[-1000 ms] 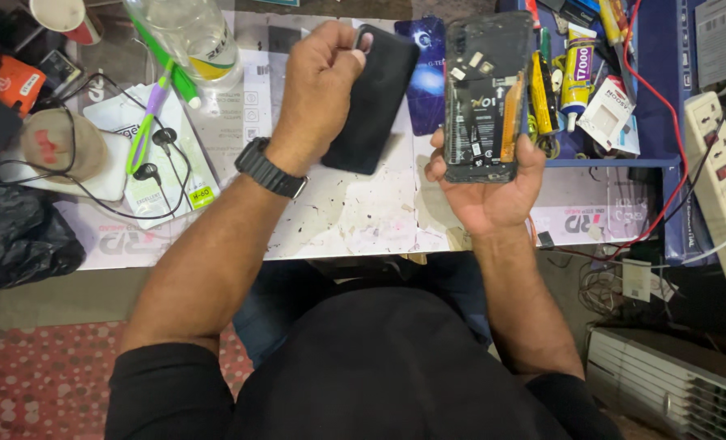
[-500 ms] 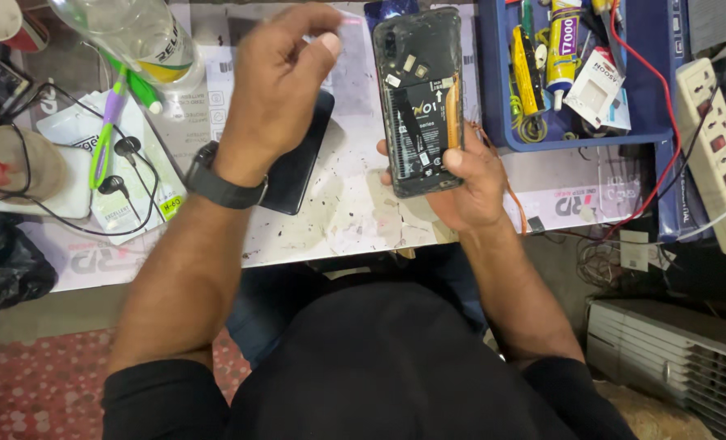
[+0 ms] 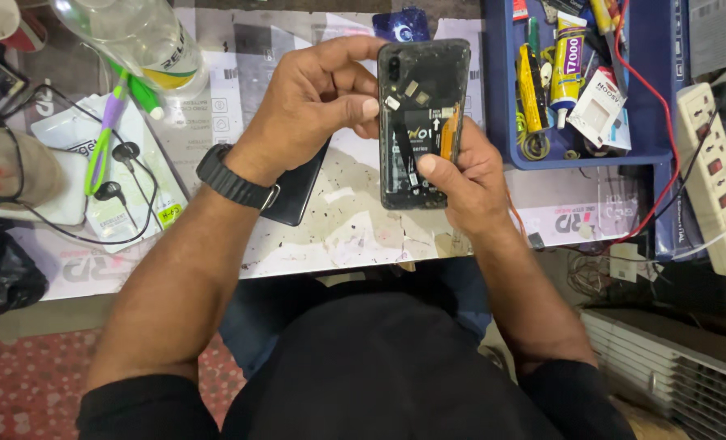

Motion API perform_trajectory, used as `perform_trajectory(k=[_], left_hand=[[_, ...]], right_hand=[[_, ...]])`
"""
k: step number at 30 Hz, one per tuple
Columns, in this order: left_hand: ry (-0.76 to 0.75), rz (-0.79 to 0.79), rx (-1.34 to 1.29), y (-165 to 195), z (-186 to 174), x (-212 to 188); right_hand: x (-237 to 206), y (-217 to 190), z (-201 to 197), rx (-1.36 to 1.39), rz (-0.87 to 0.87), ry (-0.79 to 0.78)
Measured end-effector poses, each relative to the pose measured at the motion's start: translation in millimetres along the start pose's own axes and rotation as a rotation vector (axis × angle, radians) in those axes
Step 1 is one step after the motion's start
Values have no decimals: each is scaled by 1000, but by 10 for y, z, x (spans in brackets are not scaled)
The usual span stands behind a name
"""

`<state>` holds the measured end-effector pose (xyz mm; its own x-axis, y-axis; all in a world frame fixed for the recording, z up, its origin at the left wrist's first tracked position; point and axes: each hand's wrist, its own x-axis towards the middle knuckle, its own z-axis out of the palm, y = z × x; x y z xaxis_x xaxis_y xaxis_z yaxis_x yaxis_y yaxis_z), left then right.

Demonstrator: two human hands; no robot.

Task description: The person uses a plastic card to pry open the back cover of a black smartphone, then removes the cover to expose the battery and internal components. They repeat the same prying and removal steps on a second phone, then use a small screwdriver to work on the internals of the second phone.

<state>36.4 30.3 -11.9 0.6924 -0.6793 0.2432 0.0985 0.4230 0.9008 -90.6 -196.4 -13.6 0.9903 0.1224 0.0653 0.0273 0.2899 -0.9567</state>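
Earphones [image 3: 114, 171] lay tangled at the left of the bench [image 3: 355, 236], their black cord looping across white packets beside a clear plastic bottle [image 3: 139, 37] lying on its side. Next along, the removed back cover [image 3: 298, 191], black and flat, rested on the bench under the left wrist with its wristwatch [image 3: 234, 181]. That cover looked easy to nudge off the edge with a forearm.

His left hand [image 3: 310, 110] was curled around the top left of the opened smartphone [image 3: 422, 122], thumb and fingertips pinching its edge. The phone was held up off the bench, back side toward him, battery and small boards bare. His right hand [image 3: 469, 175] cradled it from below and to the right, thumb pressing onto the lower inner face.

That thumb struck me as the weak point: it sat close to the orange flex strip, and a hard press or slip might crease it or lift a connector. With the phone gripped only at its edges in mid-air, a loosened hold could drop it onto the bench, open face down.

Farther right, a blue tray [image 3: 591, 155] held glue tubes and tools, a red wire [image 3: 648, 106] trailed over it, and a white power strip [image 3: 717, 179] sat at the edge; a snagged wire might drag tools onto the work.
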Motion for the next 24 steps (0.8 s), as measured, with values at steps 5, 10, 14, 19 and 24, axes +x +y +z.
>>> perform_trajectory(k=[5,10,14,19,24], left_hand=[[-70,38,15,-22,-21,12],[-35,-13,77,-116,-78,35],[-41,-26,40,-172,-123,40],[-85,-15,-14,-207,-142,49],[-114,-13,-67,-215,-147,31]], right_hand=[[104,-68,-59,-67,-14,-33],[212,46,-93,57,37,-33],[223,112,-126,58,46,-12],[201,131,-155,139,87,-2],[249,135,-212,271,228,17]])
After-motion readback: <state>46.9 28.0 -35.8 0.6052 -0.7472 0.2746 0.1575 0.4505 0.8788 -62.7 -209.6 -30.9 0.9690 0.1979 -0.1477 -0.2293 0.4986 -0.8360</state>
